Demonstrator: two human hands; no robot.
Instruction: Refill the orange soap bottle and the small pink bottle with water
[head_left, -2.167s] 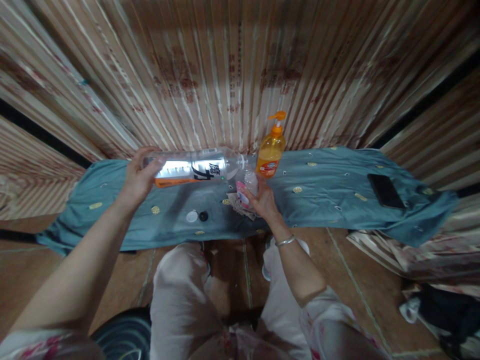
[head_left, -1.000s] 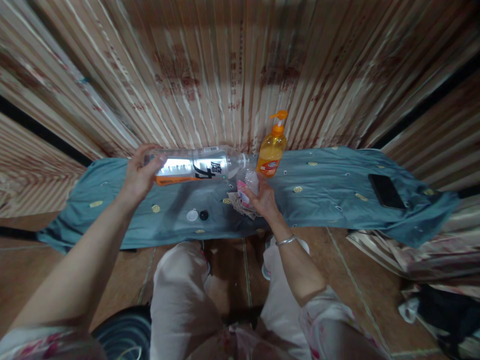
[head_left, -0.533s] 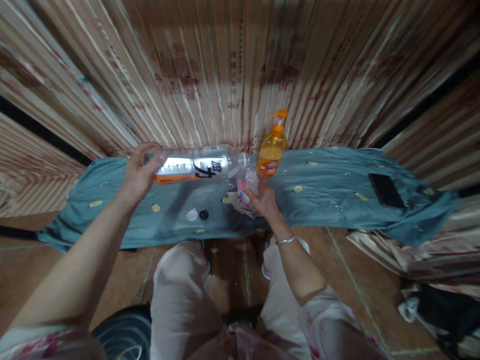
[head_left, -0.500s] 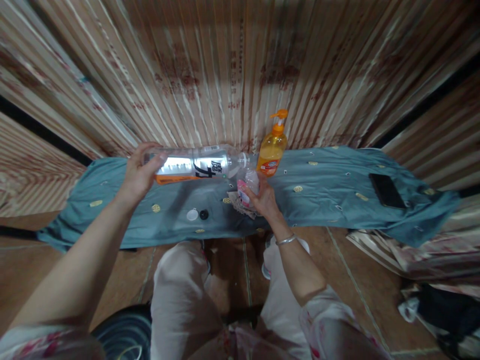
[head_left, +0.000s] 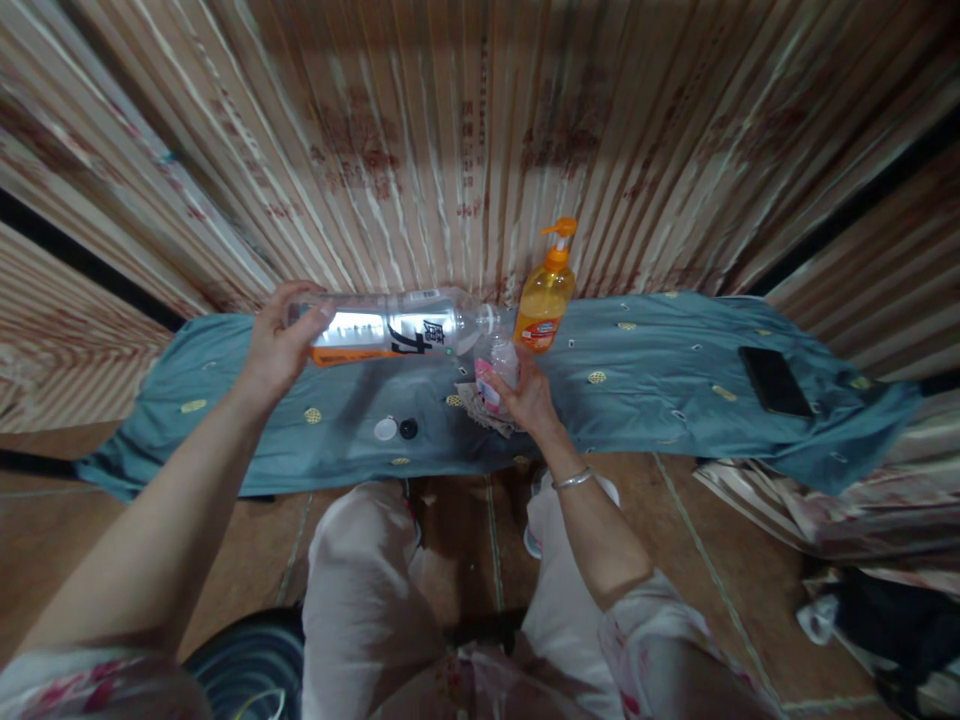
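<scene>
A long, low table [head_left: 660,400] runs across the middle of the frame, covered with a blue-grey cloth [head_left: 225,400] that has small yellow ornaments. Behind it, in the whole upper part of the frame, hangs a striped beige and brown curtain [head_left: 450,130]. The floor [head_left: 75,560] in the lower part is of brown tiles. At the right side of the cloth lies a black phone [head_left: 774,381]. An orange pump bottle [head_left: 545,293] stands upright near the curtain, a little right of the centre. Two small caps, one white [head_left: 385,429] and one black [head_left: 408,429], lie just beside each other on the cloth at the centre.

The large clear bottle [head_left: 397,328] is held on its side above the table, left of the centre. It is transparent, with a silver and orange label with dark characters, and its open neck points right. The left hand [head_left: 277,345] is closed around its bottom end. The neck is at the mouth of a small clear bottle [head_left: 496,372] with a pink label, which stands on crumpled paper [head_left: 469,405]. The right hand [head_left: 529,398] is wrapped around this small bottle.
</scene>
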